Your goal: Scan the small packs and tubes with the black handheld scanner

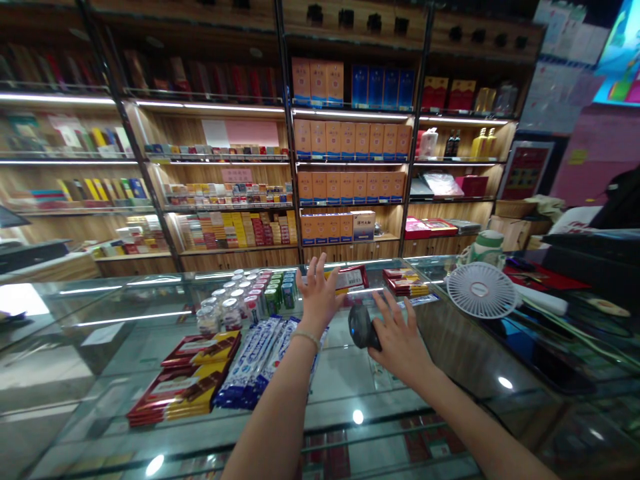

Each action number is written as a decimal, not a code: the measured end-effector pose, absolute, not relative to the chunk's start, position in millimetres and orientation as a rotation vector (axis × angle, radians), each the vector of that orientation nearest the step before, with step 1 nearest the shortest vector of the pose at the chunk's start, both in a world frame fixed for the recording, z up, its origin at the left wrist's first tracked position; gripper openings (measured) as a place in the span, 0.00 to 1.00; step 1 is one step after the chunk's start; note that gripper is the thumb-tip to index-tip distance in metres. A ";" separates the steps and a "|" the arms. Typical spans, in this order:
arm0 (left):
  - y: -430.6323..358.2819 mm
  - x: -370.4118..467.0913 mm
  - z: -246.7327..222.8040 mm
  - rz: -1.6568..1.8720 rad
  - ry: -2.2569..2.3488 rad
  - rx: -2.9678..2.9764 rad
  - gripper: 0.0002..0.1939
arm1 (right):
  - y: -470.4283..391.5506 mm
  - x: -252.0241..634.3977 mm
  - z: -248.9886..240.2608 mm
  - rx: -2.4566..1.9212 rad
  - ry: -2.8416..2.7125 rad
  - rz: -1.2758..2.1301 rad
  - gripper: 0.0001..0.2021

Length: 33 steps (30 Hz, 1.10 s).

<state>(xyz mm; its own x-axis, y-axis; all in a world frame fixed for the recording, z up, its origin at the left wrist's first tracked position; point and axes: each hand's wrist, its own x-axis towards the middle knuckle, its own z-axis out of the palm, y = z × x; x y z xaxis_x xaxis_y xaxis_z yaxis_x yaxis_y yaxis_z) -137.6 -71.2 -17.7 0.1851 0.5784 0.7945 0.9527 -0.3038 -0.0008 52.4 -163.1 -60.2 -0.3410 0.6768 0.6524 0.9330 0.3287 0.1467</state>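
Wooden shelves [240, 258] of boxed goods stand behind a glass counter [345, 400]. At near left, red-and-yellow packs [175, 397] and blue-and-white packs [250, 360] lie grouped by kind, small jars [231, 315] beyond. Farther off, a red-edged pack [356, 278] lies apart from a far-right stack [405, 283]. The left hand [317, 300] is open before that pack; the right hand [400, 340] meets a dark handheld device [361, 327], fingers spread, grip unclear.
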 end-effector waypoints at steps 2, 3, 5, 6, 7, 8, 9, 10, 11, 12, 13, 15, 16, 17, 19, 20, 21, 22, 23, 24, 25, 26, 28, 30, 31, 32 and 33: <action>-70.7 -137.6 -17.8 -0.967 -1.431 -1.959 0.35 | -161.0 51.8 -64.4 -1.392 -2.134 -0.705 0.14; -70.5 -137.6 -18.0 -0.966 -1.433 -1.958 0.35 | -160.2 51.5 -66.0 -1.387 -2.141 -0.698 0.15; -70.4 -137.7 -18.4 -0.962 -1.434 -1.958 0.35 | -159.2 50.9 -68.1 -1.390 -2.158 -0.677 0.15; -70.4 -137.7 -18.5 -0.960 -1.434 -1.960 0.35 | -159.0 50.6 -68.7 -1.395 -2.168 -0.665 0.15; -70.4 -137.8 -18.7 -0.958 -1.433 -1.962 0.35 | -158.8 50.4 -69.2 -1.402 -2.178 -0.651 0.15; -70.4 -137.9 -18.9 -0.956 -1.431 -1.964 0.35 | -158.7 50.2 -69.5 -1.409 -2.188 -0.638 0.15; -70.4 -138.0 -19.1 -0.955 -1.427 -1.965 0.35 | -158.6 50.2 -69.7 -1.415 -2.197 -0.624 0.15; -70.3 -138.1 -19.3 -0.954 -1.422 -1.967 0.35 | -158.3 50.2 -69.8 -1.420 -2.204 -0.611 0.15; -70.3 -138.3 -19.5 -0.954 -1.418 -1.967 0.35 | -158.0 50.4 -70.0 -1.424 -2.208 -0.598 0.15; -70.2 -138.4 -19.7 -0.954 -1.415 -1.966 0.35 | -157.6 50.7 -70.1 -1.426 -2.210 -0.585 0.16; -70.1 -138.5 -19.9 -0.954 -1.415 -1.964 0.35 | -157.1 51.1 -70.1 -1.425 -2.213 -0.570 0.17; -69.9 -138.5 -20.5 -0.951 -1.416 -1.962 0.35 | -156.6 52.3 -70.0 -1.417 -2.228 -0.533 0.19; -69.8 -138.4 -20.8 -0.947 -1.416 -1.961 0.35 | -156.7 53.0 -69.7 -1.413 -2.242 -0.508 0.20; -69.6 -138.4 -21.2 -0.941 -1.415 -1.960 0.35 | -157.1 53.6 -69.3 -1.412 -2.262 -0.477 0.21; -69.1 -138.1 -22.1 -0.929 -1.411 -1.960 0.35 | -158.8 54.8 -68.4 -1.414 -2.309 -0.407 0.23; -68.9 -137.9 -22.6 -0.924 -1.410 -1.962 0.35 | -160.0 55.4 -67.8 -1.416 -2.334 -0.373 0.24; -68.6 -137.8 -23.0 -0.923 -1.411 -1.964 0.34 | -161.2 56.0 -67.1 -1.417 -2.357 -0.342 0.26; -68.2 -137.6 -23.4 -0.922 -1.411 -1.969 0.34 | -162.2 56.8 -66.2 -1.417 -2.377 -0.315 0.28; -68.0 -137.5 -23.7 -0.923 -1.412 -1.974 0.34 | -162.6 57.8 -64.9 -1.414 -2.395 -0.293 0.30; -67.8 -137.4 -23.8 -0.924 -1.411 -1.979 0.34 | -162.2 59.2 -62.9 -1.409 -2.415 -0.274 0.31; -67.7 -137.3 -23.8 -0.925 -1.411 -1.981 0.34 | -160.9 61.0 -60.0 -1.405 -2.434 -0.257 0.32; -67.8 -137.3 -23.6 -0.926 -1.412 -1.980 0.34 | -158.3 63.4 -56.1 -1.403 -2.449 -0.244 0.33; -68.2 -137.1 -22.8 -0.926 -1.420 -1.973 0.34 | -149.3 69.2 -45.0 -1.414 -2.455 -0.241 0.32; -68.9 -137.1 -21.8 -0.922 -1.430 -1.965 0.33 | -135.5 75.8 -31.3 -1.439 -2.400 -0.312 0.31; -69.3 -137.1 -21.4 -0.917 -1.433 -1.962 0.33 | -127.2 79.0 -24.6 -1.435 -2.368 -0.381 0.31; -69.7 -137.2 -21.0 -0.911 -1.432 -1.961 0.34 | -118.3 82.0 -18.8 -1.414 -2.343 -0.454 0.31; -70.1 -137.3 -20.7 -0.904 -1.430 -1.959 0.34 | -109.0 84.7 -14.2 -1.397 -2.307 -0.520 0.33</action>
<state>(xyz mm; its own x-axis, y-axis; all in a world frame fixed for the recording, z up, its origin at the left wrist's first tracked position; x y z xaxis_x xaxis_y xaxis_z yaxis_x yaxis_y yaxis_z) -137.3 -70.1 -20.7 0.2092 0.5906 0.7794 0.9574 -0.2858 -0.0405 84.7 -109.0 -14.2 -0.4256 0.7488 0.5081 0.8944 0.4335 0.1102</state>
